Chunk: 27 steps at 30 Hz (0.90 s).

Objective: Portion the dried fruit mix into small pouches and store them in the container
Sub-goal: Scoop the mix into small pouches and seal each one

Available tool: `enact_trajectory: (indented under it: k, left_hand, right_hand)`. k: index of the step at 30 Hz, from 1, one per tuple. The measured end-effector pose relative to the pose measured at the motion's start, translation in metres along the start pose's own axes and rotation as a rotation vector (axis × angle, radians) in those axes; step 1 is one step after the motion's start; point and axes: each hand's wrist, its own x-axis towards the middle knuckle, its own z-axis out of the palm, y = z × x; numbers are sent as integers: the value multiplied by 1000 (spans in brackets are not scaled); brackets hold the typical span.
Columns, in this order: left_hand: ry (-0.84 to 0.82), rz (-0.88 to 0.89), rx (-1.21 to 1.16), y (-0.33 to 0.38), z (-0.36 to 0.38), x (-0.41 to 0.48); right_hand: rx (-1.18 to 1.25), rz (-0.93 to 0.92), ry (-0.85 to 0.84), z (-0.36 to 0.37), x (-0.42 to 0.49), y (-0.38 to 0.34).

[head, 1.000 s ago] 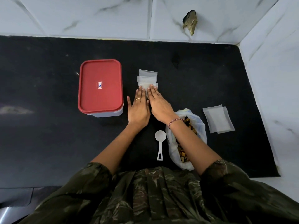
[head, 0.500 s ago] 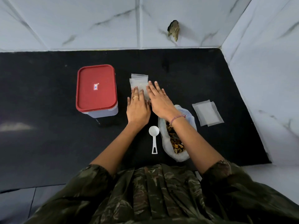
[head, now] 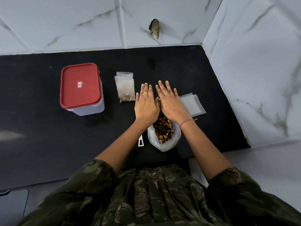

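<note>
Both grips are spread flat and hold nothing. The left hand (head: 146, 103) and right hand (head: 171, 101) lie palm down, side by side, with straight fingers and thumbs almost meeting; whether they touch the tabletop (head: 40, 128) cannot be told. Below the wrists sits the open bag of dried fruit mix (head: 164, 132), its far end hidden under the palms. Just left of the left fingers lie the filled pouches (head: 125, 88), stacked. Farther left stands the container (head: 80, 86), its red lid on. The empty pouches (head: 192, 104) lie at the right hand's outer edge. A white scoop handle (head: 140, 141) shows beside the left forearm.
</note>
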Motion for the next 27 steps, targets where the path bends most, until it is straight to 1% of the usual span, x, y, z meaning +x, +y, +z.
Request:
enact_trajectory:
  k: [5, 8, 10, 12, 14, 16, 19, 21, 24, 27]
  left_hand:
    - [0, 73, -70, 32, 19, -7]
    - [55, 89, -98, 52, 23, -8]
    - [62, 85, -191, 69, 24, -10]
    - [17, 61, -345, 86, 25, -11]
    - [-45, 19, -437, 103, 27, -7]
    - [-107, -12, -479, 117, 28, -3]
    - [-240, -129, -617, 135, 34, 5]
    - [-317, -286, -733, 140, 42, 12]
    - [-371, -501, -839, 143, 55, 17]
    - [-393, -593, -907, 143, 68, 19]
  right_hand:
    - [0, 42, 9, -2, -16, 26]
    - [49, 109, 99, 0, -23, 45]
    - [90, 186, 183, 1, -28, 59]
    - [139, 277, 223, 0, -33, 73]
    - [164, 357, 202, 2, -35, 89]
    - [132, 352, 179, 6, -33, 102]
    - [87, 300, 140, 7, -33, 110]
    - [140, 334, 110, 6, -33, 111]
    - [241, 400, 79, 8, -31, 115]
    - [298, 433, 72, 12, -28, 119]
